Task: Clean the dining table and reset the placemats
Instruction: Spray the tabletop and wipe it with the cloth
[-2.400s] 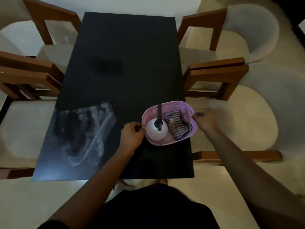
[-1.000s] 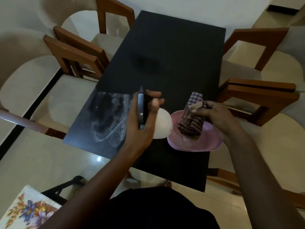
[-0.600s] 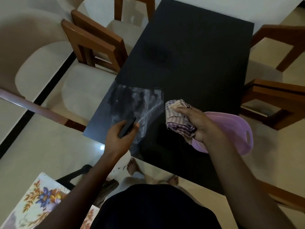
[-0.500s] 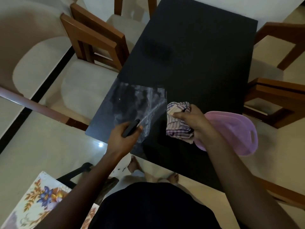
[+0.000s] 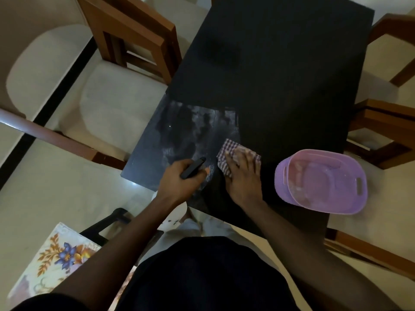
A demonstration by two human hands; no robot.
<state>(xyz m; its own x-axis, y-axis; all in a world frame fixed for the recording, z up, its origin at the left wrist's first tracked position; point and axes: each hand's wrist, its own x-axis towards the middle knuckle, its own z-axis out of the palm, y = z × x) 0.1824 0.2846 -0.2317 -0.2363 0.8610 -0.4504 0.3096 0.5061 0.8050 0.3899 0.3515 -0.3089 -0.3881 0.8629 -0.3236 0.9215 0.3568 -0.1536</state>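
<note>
The dark dining table (image 5: 280,70) has a whitish smeared patch (image 5: 193,129) near its front left corner. My right hand (image 5: 243,176) presses a checked cloth (image 5: 226,156) flat onto the table at the patch's right edge, fingers spread over it. My left hand (image 5: 179,180) grips the black head of a spray bottle (image 5: 193,168) over the table's front edge; the bottle's white body is hidden below the hand. A pink plastic basket (image 5: 321,181) sits on the table's front right corner.
Wooden chairs with cream cushions stand on the left (image 5: 116,102) and on the right (image 5: 381,126) of the table. A floral-patterned mat (image 5: 56,259) lies on a black stand at the lower left. The floor is pale tile.
Both hands left the basket's handles; the left took out the spray bottle, the right took out the cloth. The right hand has lowered the cloth onto the table.
</note>
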